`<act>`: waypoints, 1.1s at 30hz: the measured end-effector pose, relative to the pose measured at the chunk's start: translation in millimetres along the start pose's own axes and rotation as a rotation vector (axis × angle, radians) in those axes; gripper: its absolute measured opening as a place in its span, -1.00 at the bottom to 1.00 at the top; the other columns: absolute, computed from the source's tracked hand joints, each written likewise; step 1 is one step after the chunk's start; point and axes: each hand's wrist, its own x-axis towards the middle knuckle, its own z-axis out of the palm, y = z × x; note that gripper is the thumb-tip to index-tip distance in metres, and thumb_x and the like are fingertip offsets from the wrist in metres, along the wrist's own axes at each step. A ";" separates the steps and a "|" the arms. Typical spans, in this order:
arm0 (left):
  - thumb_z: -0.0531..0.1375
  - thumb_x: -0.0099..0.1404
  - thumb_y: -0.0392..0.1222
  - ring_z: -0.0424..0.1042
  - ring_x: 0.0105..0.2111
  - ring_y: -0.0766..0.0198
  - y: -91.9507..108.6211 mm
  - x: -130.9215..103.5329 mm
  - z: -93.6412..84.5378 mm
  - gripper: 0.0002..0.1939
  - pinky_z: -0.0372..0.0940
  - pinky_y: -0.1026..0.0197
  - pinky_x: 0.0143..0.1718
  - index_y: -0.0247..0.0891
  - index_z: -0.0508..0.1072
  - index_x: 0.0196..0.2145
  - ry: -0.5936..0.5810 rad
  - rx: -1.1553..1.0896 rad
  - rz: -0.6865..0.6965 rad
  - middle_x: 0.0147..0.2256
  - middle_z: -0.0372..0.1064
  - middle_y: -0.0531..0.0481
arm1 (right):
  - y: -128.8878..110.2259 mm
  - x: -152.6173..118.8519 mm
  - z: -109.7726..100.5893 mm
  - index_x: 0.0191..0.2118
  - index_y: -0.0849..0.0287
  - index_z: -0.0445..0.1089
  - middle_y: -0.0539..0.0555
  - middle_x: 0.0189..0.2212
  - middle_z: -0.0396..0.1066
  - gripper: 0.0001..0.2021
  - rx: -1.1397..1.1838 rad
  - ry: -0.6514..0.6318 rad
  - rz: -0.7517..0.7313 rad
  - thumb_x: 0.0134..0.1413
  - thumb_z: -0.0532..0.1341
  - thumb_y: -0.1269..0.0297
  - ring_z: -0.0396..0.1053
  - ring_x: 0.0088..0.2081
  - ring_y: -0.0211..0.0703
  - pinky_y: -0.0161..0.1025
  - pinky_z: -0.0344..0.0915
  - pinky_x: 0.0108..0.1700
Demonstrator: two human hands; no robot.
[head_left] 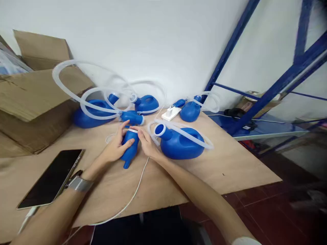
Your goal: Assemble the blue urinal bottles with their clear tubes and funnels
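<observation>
My left hand (116,146) is wrapped round the left side of a blue plastic funnel cup (129,144), its thumb across the front. The cup's white rim is up and its narrow spout points down toward me. From the other side my right hand (147,141) presses against the cup, its fingers reaching over the rim. Just behind lies a similar blue funnel cup (131,117) on its side, joined to a clear hose (95,117). A blue bottle with a slanted, white-rimmed neck (182,146) stands right of my right hand, a hose looped over it.
More blue bottles (146,103) with hoses stand along the wall. A white power strip (171,113) is near the back. At left are an open cardboard box (46,112) and a phone (52,178). A white cable (138,185) crosses the table; a blue metal rack (265,92) stands right.
</observation>
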 end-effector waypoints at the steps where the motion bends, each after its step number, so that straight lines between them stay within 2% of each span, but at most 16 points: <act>1: 0.16 0.43 0.18 0.46 0.20 -0.13 -1.2 -0.5 1.1 -0.15 0.32 -0.20 0.27 -0.29 0.01 0.48 0.022 0.003 0.023 0.25 0.41 -0.34 | 1.1 -0.6 0.7 0.20 0.09 0.45 0.17 0.25 0.44 -0.41 -0.014 -0.015 -0.016 0.40 0.07 -0.26 0.34 0.32 -0.01 -0.04 0.18 0.41; 4: 0.16 0.43 0.20 0.34 0.32 -0.15 -3.6 -2.3 3.5 -0.28 0.23 -0.18 0.35 -0.20 0.21 0.40 0.066 0.017 0.063 0.36 0.29 -0.28 | 3.9 -1.9 2.4 0.20 0.07 0.42 0.16 0.22 0.45 -0.37 -0.045 -0.034 -0.062 0.23 0.27 -0.28 0.38 0.28 0.04 -0.04 0.25 0.36; 8: 0.18 0.43 0.19 0.49 0.17 -0.11 -0.8 -4.2 4.7 -0.41 0.34 -0.13 0.25 -0.15 0.40 0.28 0.084 0.035 0.056 0.25 0.45 -0.20 | 6.6 -3.7 4.0 0.09 0.08 0.42 0.15 0.12 0.48 -0.47 -0.061 -0.005 -0.111 0.27 0.24 -0.26 0.42 0.20 0.03 -0.03 0.28 0.32; 14: 0.21 0.42 0.18 0.53 0.13 -0.07 10.1 -2.0 8.2 -0.50 0.35 -0.09 0.24 -0.16 0.52 0.15 0.118 -0.050 0.038 0.15 0.56 -0.17 | 15.0 -7.2 10.3 0.03 0.03 0.27 0.11 0.03 0.46 -0.45 0.045 0.097 -0.009 0.19 0.30 -0.28 0.46 0.12 -0.01 -0.03 0.37 0.25; 17: 0.22 0.42 0.17 0.53 0.13 -0.08 10.4 -2.5 9.5 -0.54 0.36 -0.10 0.22 -0.16 0.54 0.11 0.141 -0.060 0.044 0.15 0.56 -0.18 | 15.5 -7.1 15.6 0.06 -0.01 0.18 0.13 0.11 0.44 -0.41 0.134 0.122 -0.004 0.15 0.34 -0.26 0.44 0.20 -0.01 -0.01 0.34 0.31; 21: 0.24 0.40 0.17 0.58 0.01 -0.08 7.3 -4.0 13.7 -0.58 0.41 -0.12 0.11 -0.17 0.52 0.01 0.227 -0.011 0.045 0.04 0.59 -0.18 | 6.0 -8.9 21.7 0.19 -0.02 0.09 0.20 0.22 0.39 -0.34 0.180 0.134 -0.028 0.19 0.33 -0.22 0.38 0.28 0.01 0.05 0.28 0.38; 23: 0.26 0.39 0.14 0.56 0.02 -0.07 7.0 -3.8 18.1 -0.57 0.41 -0.13 0.10 -0.17 0.46 0.07 0.244 -0.059 0.057 0.05 0.57 -0.20 | -0.1 -11.3 23.4 0.24 -0.01 0.04 0.24 0.26 0.33 -0.24 0.176 0.157 -0.061 0.11 0.40 -0.20 0.34 0.31 0.03 0.08 0.27 0.39; 26: 0.32 0.33 0.10 0.54 0.07 -0.05 8.4 -3.6 27.2 -0.42 0.41 -0.12 0.10 -0.14 0.30 0.19 0.287 -0.180 0.036 0.08 0.53 -0.20 | -5.7 -15.5 26.1 0.24 -0.01 0.08 0.23 0.29 0.29 -0.12 0.128 0.187 -0.114 -0.08 0.53 -0.13 0.30 0.34 0.09 0.10 0.23 0.41; 28: 0.32 0.34 0.12 0.52 0.09 -0.04 9.5 -5.1 34.7 -0.42 0.40 -0.12 0.12 -0.12 0.28 0.19 0.320 -0.237 0.011 0.11 0.49 -0.20 | -5.8 -17.6 29.7 0.21 -0.01 0.14 0.21 0.27 0.31 -0.16 0.122 0.223 -0.112 -0.09 0.54 -0.10 0.34 0.30 0.09 0.09 0.27 0.38; 31: 0.16 0.45 0.19 0.43 0.20 -0.03 9.5 -10.1 46.5 -0.49 0.31 -0.15 0.24 -0.10 0.29 0.21 0.356 -0.312 -0.034 0.21 0.39 -0.20 | -3.0 -19.2 37.3 0.17 0.02 0.23 0.18 0.18 0.39 -0.36 0.157 0.335 -0.071 0.09 0.43 -0.11 0.42 0.19 0.05 0.03 0.35 0.29; 33: 0.06 0.49 0.22 0.36 0.26 -0.04 8.1 -13.9 53.1 -0.47 0.22 -0.17 0.33 -0.09 0.28 0.26 0.377 -0.351 -0.040 0.26 0.33 -0.20 | -2.0 -19.8 41.8 0.13 0.05 0.29 0.17 0.13 0.43 -0.49 0.164 0.408 -0.054 0.21 0.33 -0.12 0.44 0.15 0.03 0.01 0.35 0.26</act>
